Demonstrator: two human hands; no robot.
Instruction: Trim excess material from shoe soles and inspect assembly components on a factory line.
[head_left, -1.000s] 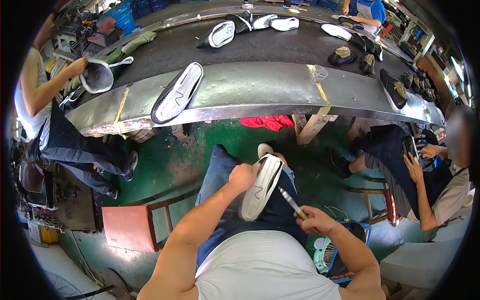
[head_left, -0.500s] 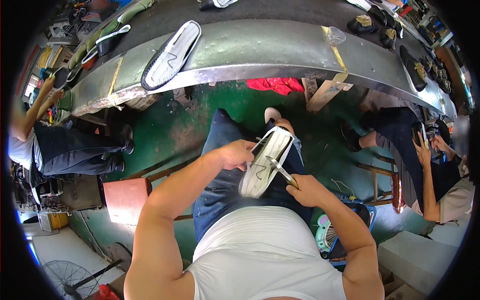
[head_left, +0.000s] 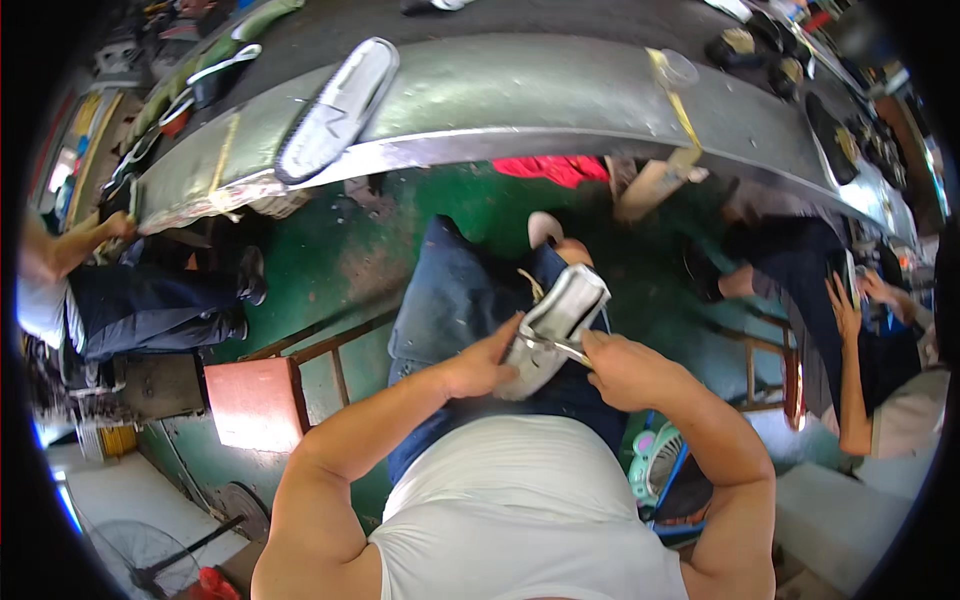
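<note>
A shoe (head_left: 572,298) with a pale sole side facing up lies over my lap, its far end pointing away and a little to the right. My left hand (head_left: 482,366) is closed on its left edge near the close end, with the thumb along the side. In my right hand (head_left: 632,370) is a pair of metal pincers (head_left: 568,350), its head touching the shoe's underside around the middle. Blur hides exactly what the jaws grip. Part of the shoe's near end lies beside my left fingers.
Ahead runs a metal-edged workbench (head_left: 500,90), bearing another upturned shoe (head_left: 340,110) and a clear cup (head_left: 678,68). A pink-topped stool (head_left: 252,405) stands at left, a mint-green fan (head_left: 655,462) at right. Co-workers sit on both sides.
The pincers have come down onto the shoe, and my right hand has shifted slightly. My left hand has slid nearer along the edge; the shoe has tilted and turned a little.
</note>
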